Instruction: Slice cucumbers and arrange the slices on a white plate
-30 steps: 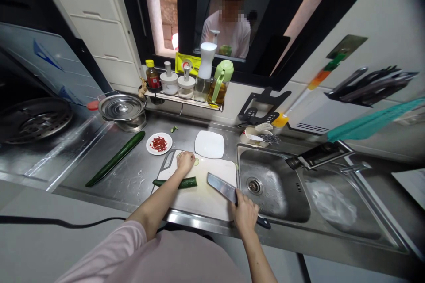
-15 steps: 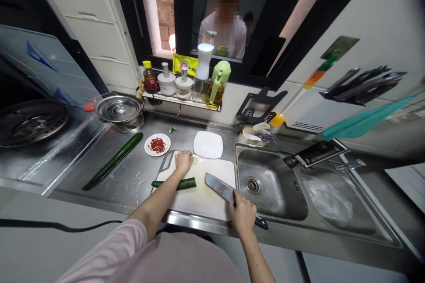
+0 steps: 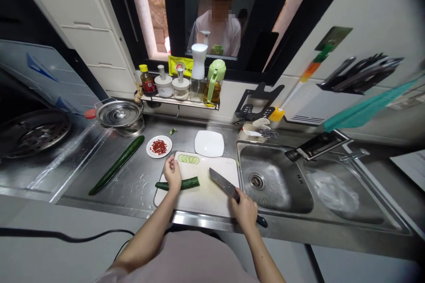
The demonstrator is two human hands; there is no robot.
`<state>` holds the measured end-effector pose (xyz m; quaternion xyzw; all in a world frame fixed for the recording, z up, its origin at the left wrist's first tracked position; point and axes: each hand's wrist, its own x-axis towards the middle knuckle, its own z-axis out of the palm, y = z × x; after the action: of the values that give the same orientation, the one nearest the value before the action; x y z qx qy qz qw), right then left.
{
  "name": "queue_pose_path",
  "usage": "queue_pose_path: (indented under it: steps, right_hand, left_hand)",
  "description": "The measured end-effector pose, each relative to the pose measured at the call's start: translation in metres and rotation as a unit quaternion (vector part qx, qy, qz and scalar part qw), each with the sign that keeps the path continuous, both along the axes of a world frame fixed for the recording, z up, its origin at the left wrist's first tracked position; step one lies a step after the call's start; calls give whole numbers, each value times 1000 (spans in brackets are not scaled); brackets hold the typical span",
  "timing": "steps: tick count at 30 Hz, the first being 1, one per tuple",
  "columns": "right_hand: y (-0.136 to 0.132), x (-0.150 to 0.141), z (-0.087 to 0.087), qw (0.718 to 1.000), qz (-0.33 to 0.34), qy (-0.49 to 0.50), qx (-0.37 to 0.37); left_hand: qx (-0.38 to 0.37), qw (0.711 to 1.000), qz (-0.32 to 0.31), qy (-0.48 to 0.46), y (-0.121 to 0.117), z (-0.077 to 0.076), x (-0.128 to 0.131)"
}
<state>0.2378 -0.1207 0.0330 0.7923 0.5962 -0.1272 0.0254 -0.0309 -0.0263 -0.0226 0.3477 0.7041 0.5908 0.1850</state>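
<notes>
My right hand [image 3: 245, 209] grips the black handle of a broad-bladed kitchen knife [image 3: 222, 181], its blade over the right part of the white cutting board [image 3: 199, 201]. My left hand [image 3: 173, 173] is above the board's left side, fingers loosely curled and nothing seen in them. Under that wrist lies a cut length of cucumber [image 3: 190, 182], partly covered by the hand. A row of overlapping cucumber slices [image 3: 188, 159] lies along the board's far edge, just right of my left fingers.
A whole cucumber [image 3: 116, 166] and a plate of chopped red pieces [image 3: 149, 151] lie to the left. A white square dish [image 3: 209, 143] stands behind the board. The sink [image 3: 282, 205] is right, a lidded steel pot [image 3: 128, 129] back left. Seasonings line a shelf [image 3: 195, 102].
My left hand has drawn back leftward from the far edge of the board, uncovering the row of cucumber slices. The knife stays in my right hand, nearly in place.
</notes>
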Motion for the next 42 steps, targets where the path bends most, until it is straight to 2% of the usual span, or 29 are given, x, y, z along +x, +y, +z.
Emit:
queue_pose_path:
  steps: [3, 5, 10, 13, 19, 24, 29, 33, 38, 42]
  right_hand:
    - [2, -2, -1, 1000, -7, 22, 6]
    - [2, -5, -1, 1000, -6, 28, 7]
    - [2, -13, -1, 999, -6, 40, -6]
    - [2, -15, 0, 999, -16, 49, -15]
    - [0, -14, 6, 998, -28, 53, -23]
    - [-3, -10, 3, 995, -42, 84, -29]
    - [-2, -17, 1, 990, -4, 136, -24]
    - [0, -31, 12, 991, 13, 123, -41]
    - [1, -53, 32, 987, 79, 94, -100]
    - [1, -67, 39, 982, 122, 82, -117]
  left_hand:
    - [-10, 998, -38, 57, -28, 0, -1]
    - [-18, 987, -89, 129, -42, 1, -1]
    - [-33, 920, -238, 311, -62, 4, 0]
    - [-29, 888, -283, 362, -65, 6, -1]
    - [-34, 878, -283, 384, -67, 5, -2]
    - [-41, 863, -314, 393, -67, 3, 0]
    - [-49, 855, -335, 394, -63, -2, 3]
    - [-53, 856, -350, 376, -60, -8, 5]
    - [-59, 853, -355, 378, -59, -12, 4]
    - [-73, 843, -364, 389, -59, -13, 3]
